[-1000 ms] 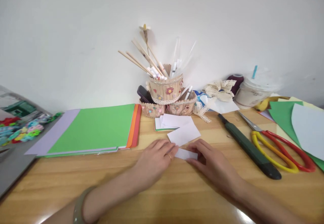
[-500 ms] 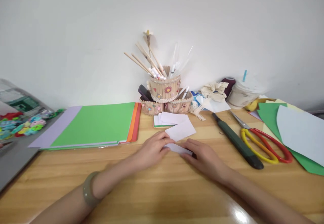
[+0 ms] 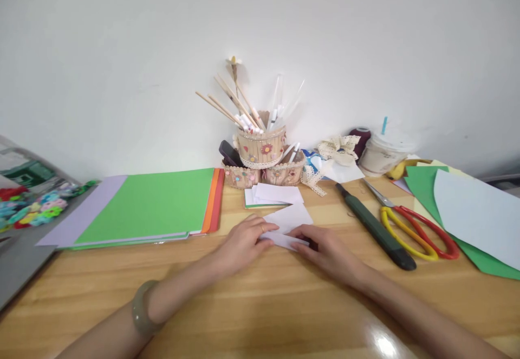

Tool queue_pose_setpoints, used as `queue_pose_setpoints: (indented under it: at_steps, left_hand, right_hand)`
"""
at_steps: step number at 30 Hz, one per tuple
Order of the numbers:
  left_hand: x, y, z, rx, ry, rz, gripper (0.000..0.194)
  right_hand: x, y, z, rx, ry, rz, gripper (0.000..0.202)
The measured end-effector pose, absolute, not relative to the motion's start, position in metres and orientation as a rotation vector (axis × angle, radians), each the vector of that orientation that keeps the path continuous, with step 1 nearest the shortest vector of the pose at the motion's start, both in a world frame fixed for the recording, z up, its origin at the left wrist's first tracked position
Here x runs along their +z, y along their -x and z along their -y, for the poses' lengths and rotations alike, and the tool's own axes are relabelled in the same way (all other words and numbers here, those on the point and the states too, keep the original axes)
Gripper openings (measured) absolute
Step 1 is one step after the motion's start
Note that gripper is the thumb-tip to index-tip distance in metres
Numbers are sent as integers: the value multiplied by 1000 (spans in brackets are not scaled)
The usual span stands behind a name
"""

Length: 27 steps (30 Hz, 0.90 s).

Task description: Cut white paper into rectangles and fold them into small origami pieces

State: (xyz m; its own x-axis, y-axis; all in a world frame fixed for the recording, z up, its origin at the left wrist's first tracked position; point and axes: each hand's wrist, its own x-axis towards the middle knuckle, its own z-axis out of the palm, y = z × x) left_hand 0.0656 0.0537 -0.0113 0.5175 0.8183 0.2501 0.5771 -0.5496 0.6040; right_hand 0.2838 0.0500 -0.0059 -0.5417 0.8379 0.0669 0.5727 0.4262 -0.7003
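Note:
A narrow strip of white paper (image 3: pixel 280 240), which looks folded, is stretched between my two hands just above the wooden table. My left hand (image 3: pixel 246 242) pinches its left end between thumb and fingers. At the right end, my right hand (image 3: pixel 320 248) grips it with the thumb on the near side. Right behind the strip a white paper sheet (image 3: pixel 290 216) lies flat, partly covered by my fingers. Farther back is a small stack of white paper pieces (image 3: pixel 276 193) with a green edge showing at the bottom.
Coloured paper sheets (image 3: pixel 150 207) lie on the left. Decorated pots (image 3: pixel 262 148) with sticks and pens stand at the wall. To the right lie a dark green cutter-like tool (image 3: pixel 376 226), scissors (image 3: pixel 410 232) and more paper (image 3: pixel 479 213). A lidded cup (image 3: pixel 384 154) stands behind.
The view has shifted slightly. My hands stay on the paper strip, and the right fingers are a little more arched over its end.

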Motion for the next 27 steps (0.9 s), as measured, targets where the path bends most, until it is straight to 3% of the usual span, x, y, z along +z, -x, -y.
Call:
queue_pose_setpoints:
  at_steps: [8,20,24,27]
  left_hand:
    - [-9,-76,-50,761,-2164,-1159,8]
    - [-11,-57,-53,777,-2096,-1262,7]
    - [-11,-53,-50,721,-2125,-1184,7]
    - [-12,-54,-48,685,-2140,-1130,7]
  right_hand:
    - [-9,-281,-47,859,1178,2297,24]
    - [5,-290,-53,824,1349,2016,45]
    - [-1,-295,-64,647,1524,1791,31]
    - [-13,-292,-73,661,1549,1765,33]
